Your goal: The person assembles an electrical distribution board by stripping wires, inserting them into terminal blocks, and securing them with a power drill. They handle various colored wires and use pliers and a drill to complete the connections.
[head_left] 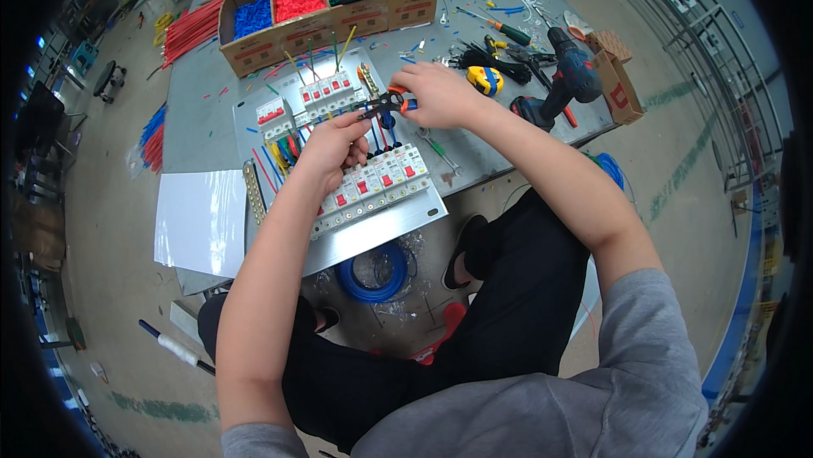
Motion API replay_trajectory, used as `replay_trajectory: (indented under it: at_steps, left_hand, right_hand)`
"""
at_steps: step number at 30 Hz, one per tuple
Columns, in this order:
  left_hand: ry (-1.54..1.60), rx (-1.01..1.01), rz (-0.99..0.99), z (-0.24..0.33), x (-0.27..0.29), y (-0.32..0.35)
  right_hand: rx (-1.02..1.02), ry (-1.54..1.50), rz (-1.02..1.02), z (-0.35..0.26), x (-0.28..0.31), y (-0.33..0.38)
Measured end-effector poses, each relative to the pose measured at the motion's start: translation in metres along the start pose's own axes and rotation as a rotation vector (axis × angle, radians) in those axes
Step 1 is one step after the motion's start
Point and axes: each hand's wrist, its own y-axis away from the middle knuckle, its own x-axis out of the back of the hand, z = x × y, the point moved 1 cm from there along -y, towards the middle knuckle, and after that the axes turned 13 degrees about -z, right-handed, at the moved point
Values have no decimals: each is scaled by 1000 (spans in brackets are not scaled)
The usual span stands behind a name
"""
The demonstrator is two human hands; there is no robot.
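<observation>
Grey tabletop (203,85) fills the upper half of the frame, with a metal mounting panel (339,238) lying on it at centre, overhanging the near edge. Panel carries two rows of white circuit breakers with red switches: upper row (326,92), lower row (381,178). Short coloured wires run between the rows, blue ones (378,132) near the middle, red, green and yellow ones (284,151) to the left. Step in hand looks like wiring the breakers, trimming or stripping a wire end between the rows. Right hand (440,94), centre-top, fingers clenched around the orange-handled pliers (388,104), whose nose points left toward the left hand. Left hand (334,149), just below and left of the tool, fingers pinched on what seems a thin wire end at the plier tip; too small to be sure. Next move likely calls for holding the wire steady while the pliers close, then seating the end in a breaker terminal. Cardboard box (326,22) of blue, red, green and yellow pieces at upper centre. Cordless drill (559,77) at upper right, yellow tape measure (486,79) beside it, white sheet (201,219) at left, blue wire coil (373,276) on the floor below the panel.
</observation>
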Motion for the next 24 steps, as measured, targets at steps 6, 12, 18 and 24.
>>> replay_trajectory:
  at_steps: [6,12,18,24]
  left_hand:
    - [22,-20,-4,-2,6,-3]
    - [3,-16,12,2,0,4]
    - [7,-17,21,1,0,2]
    - [-1,-15,27,2,-3,2]
  right_hand:
    - [22,22,-15,0,1,-5]
    - [35,107,35,-7,7,-1]
    - [23,108,45,-8,6,0]
    - [15,118,66,-10,5,3]
